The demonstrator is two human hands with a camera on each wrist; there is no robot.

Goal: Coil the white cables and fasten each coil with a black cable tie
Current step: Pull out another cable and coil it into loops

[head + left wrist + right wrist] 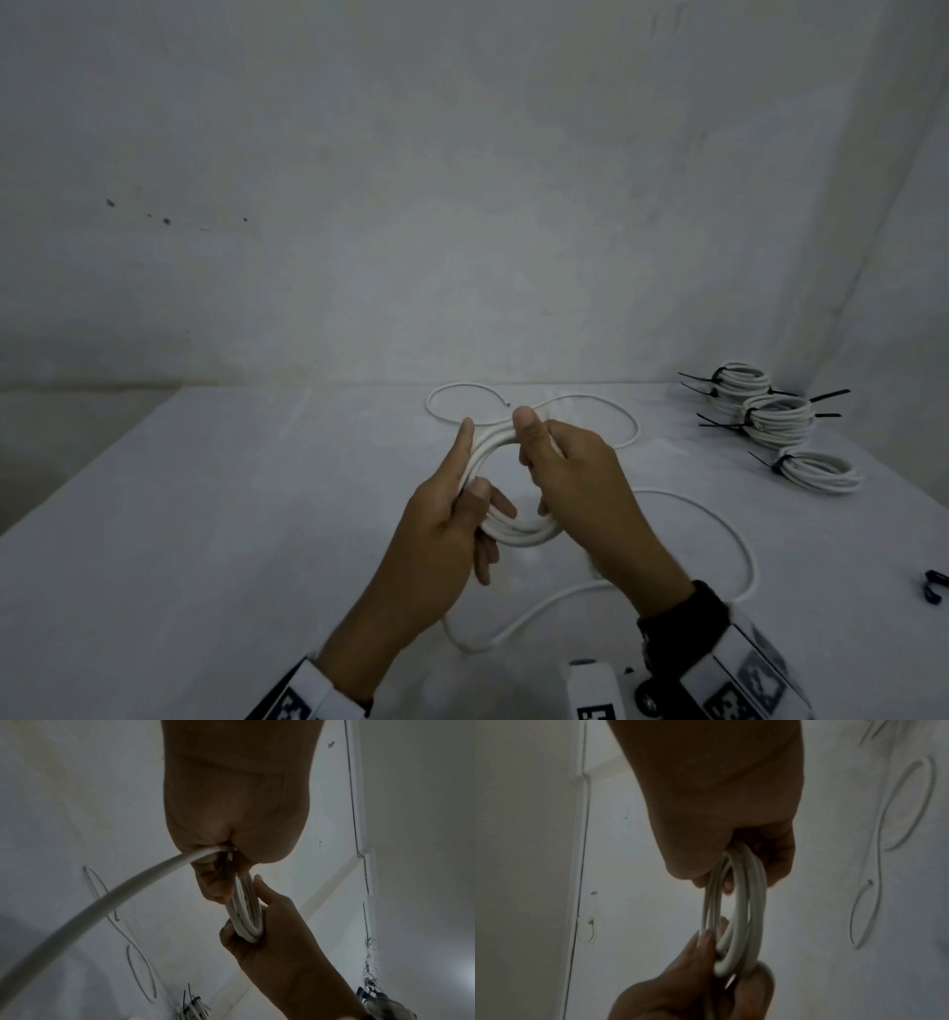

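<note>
3 tied coils on white table

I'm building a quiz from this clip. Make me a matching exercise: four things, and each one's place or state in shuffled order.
Things:
1. coil
2. tied coils
3. loose cable
4. black tie

Places or states:
A. lies alone by the table's right edge
B. held by the left hand and right hand
C. stacked far right
D. snakes across the table behind the hands

Pairs: 1-B, 2-C, 3-D, 4-A
</note>
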